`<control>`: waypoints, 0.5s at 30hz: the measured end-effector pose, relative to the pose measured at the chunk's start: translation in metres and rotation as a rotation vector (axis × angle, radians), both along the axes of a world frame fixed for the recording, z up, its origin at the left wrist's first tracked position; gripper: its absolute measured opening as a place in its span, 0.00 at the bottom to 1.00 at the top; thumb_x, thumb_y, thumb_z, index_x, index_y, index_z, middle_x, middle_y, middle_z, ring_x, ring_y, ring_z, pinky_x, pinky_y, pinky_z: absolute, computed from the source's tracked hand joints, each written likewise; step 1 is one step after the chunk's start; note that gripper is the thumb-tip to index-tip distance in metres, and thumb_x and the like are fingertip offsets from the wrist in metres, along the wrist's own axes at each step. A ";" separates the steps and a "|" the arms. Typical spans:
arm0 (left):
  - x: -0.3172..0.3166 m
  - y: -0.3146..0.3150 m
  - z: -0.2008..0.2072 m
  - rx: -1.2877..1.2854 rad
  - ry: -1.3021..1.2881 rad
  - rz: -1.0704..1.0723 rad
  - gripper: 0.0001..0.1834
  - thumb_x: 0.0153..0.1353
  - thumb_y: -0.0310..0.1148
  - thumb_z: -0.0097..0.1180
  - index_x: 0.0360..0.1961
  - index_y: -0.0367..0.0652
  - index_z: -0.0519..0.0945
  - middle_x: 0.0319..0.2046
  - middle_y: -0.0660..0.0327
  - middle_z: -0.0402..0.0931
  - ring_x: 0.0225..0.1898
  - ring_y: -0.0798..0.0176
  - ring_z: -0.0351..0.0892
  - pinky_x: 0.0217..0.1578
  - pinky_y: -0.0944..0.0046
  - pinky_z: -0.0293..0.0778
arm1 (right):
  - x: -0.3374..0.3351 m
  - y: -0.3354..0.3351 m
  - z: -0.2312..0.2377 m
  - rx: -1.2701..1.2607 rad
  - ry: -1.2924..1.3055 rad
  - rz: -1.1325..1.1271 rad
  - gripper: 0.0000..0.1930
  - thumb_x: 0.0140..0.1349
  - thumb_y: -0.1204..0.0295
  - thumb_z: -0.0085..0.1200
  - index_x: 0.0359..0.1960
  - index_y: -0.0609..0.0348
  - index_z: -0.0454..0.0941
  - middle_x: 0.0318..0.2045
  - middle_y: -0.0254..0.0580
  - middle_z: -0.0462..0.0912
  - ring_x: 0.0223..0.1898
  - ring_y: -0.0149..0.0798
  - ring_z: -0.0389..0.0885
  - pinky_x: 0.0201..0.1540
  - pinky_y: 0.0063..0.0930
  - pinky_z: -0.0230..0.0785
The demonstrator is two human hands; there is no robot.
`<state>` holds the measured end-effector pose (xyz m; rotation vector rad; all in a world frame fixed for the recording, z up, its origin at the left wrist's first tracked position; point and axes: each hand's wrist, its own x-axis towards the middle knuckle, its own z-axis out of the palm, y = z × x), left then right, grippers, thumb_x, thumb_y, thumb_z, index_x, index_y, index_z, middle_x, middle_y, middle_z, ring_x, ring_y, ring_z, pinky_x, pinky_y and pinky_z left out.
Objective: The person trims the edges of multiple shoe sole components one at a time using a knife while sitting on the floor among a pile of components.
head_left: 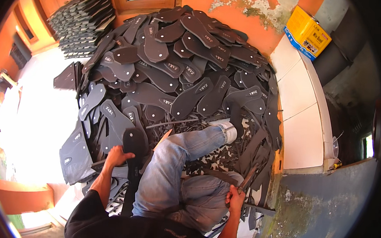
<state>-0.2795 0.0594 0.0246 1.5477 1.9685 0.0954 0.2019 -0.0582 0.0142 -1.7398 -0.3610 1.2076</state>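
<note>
The largest item before you is the pile of dark grey shoe soles (191, 99), heaped on the far side and extending to your left. Your jeans-clad legs (160, 165) are bent in front of it. At the far left, a stack of dark sheets (81, 25) stands beside the pile. At the far right, a rectangular yellow tin (307, 32) stands on a white-tiled ledge (302, 129).

The black sole (136, 145) lies at the near left, beside your leg. Your left hand (117, 156) is at its left edge: the extended thumb touches the narrow part, below the rounded end. The other fingers are partly hidden; whether they grasp the sole cannot be determined. At the near right, your right hand (235, 197) is clenched around a narrow knife-like tool (249, 175), its tip directed far and right. Small dark scraps (212, 159) lie between your legs.
</note>
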 end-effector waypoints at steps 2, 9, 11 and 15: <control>-0.007 0.013 0.026 0.116 -0.142 0.151 0.28 0.48 0.48 0.63 0.43 0.36 0.78 0.37 0.46 0.79 0.42 0.49 0.78 0.42 0.53 0.72 | 0.000 0.000 0.001 0.004 -0.007 0.010 0.12 0.58 0.69 0.56 0.22 0.57 0.67 0.10 0.37 0.68 0.06 0.30 0.60 0.08 0.24 0.52; -0.086 0.146 0.109 0.947 -1.000 0.670 0.24 0.55 0.40 0.62 0.48 0.34 0.76 0.43 0.57 0.77 0.44 0.63 0.76 0.44 0.63 0.73 | 0.001 0.008 0.002 -0.027 0.050 -0.017 0.12 0.57 0.68 0.57 0.23 0.59 0.67 0.10 0.39 0.68 0.06 0.30 0.61 0.09 0.25 0.52; -0.090 0.197 0.163 1.059 -1.194 0.732 0.35 0.56 0.49 0.60 0.54 0.27 0.69 0.48 0.48 0.73 0.48 0.57 0.74 0.49 0.63 0.70 | 0.005 0.011 0.006 -0.056 0.072 -0.018 0.13 0.57 0.68 0.57 0.23 0.59 0.67 0.10 0.38 0.68 0.06 0.30 0.60 0.09 0.25 0.51; -0.115 0.213 0.178 1.064 -0.906 0.479 0.41 0.59 0.53 0.54 0.60 0.26 0.60 0.51 0.45 0.68 0.50 0.56 0.72 0.52 0.63 0.68 | -0.003 0.007 0.001 -0.014 0.074 -0.026 0.13 0.58 0.67 0.56 0.23 0.59 0.67 0.09 0.37 0.67 0.06 0.30 0.60 0.08 0.24 0.51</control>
